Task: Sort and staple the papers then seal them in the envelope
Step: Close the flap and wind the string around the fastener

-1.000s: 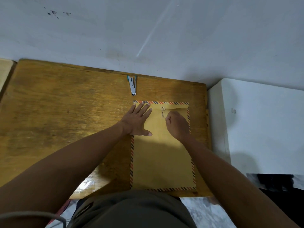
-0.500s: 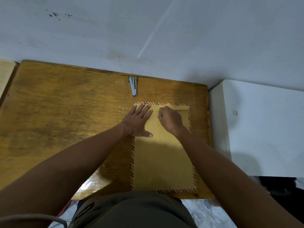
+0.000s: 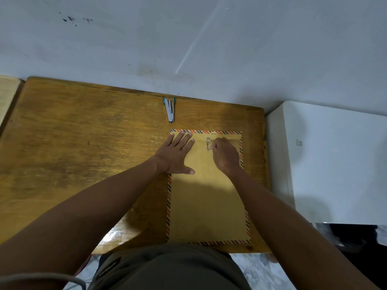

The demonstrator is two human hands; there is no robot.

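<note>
Envelope first: a large tan kraft-paper envelope [image 3: 207, 201] with a red, dark and pale striped border lies flat on the right part of a worn, varnished wooden table [image 3: 83, 155], its long side running away from the person and its near edge at the table's front edge. Its flap end is at the far side, folded down, where a string-and-button closure [image 3: 208, 143] shows as two small round discs joined by a thin thread. The left hand [image 3: 176, 155] lies palm down on the envelope's far-left corner, fingers straight and slightly spread, thumb stretched out to the side across the paper. The right hand [image 3: 226, 153] rests just beside the closure with its fingers curled and their tips drawn together at the thread by the nearer disc; it appears to pinch the thread, though the thread itself is too thin to see clearly. Beyond the envelope, near the table's far edge, lies a small metal stapler with teal ends [image 3: 169, 109], apart from the envelope. A smooth white cabinet [image 3: 335, 164] stands against the table's right side, and a pale painted wall [image 3: 188, 38] rises behind.
</note>
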